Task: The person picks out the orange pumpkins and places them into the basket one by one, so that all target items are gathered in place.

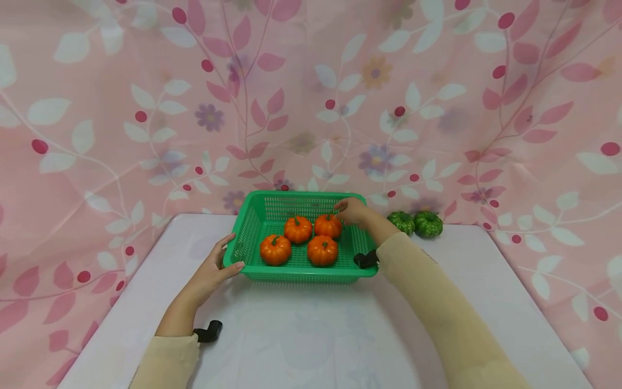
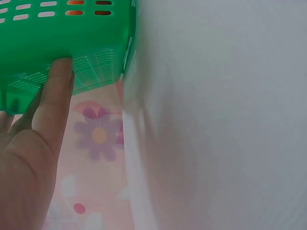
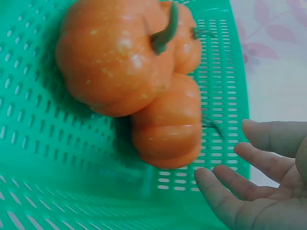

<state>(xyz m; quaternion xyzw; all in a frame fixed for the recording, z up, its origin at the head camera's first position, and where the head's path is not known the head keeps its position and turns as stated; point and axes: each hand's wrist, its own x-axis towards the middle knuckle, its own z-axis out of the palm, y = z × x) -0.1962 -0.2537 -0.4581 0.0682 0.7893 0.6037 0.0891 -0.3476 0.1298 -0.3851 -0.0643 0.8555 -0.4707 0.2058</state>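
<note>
A green plastic basket [image 1: 301, 273] with slotted walls stands on the table, holding several small orange pumpkins [image 1: 323, 250] with green stems. At its front left corner, my left hand [image 1: 214, 268] rests with the thumb against the front rim and the fingers along the left side. In the left wrist view a straight digit of the left hand [image 2: 48, 115] presses the basket's outer wall. My right hand [image 1: 353, 212] hovers over the back right part of the basket, beside the rear right pumpkin [image 1: 328, 226]. Its fingers are spread and loosely bent in the right wrist view, holding nothing.
Two dark green striped pumpkins [image 1: 428, 224] sit side by side at the table's back edge, right of the basket, beyond the right forearm. A pink floral cloth [image 1: 301, 97] hangs behind the white-covered table [image 1: 301, 335].
</note>
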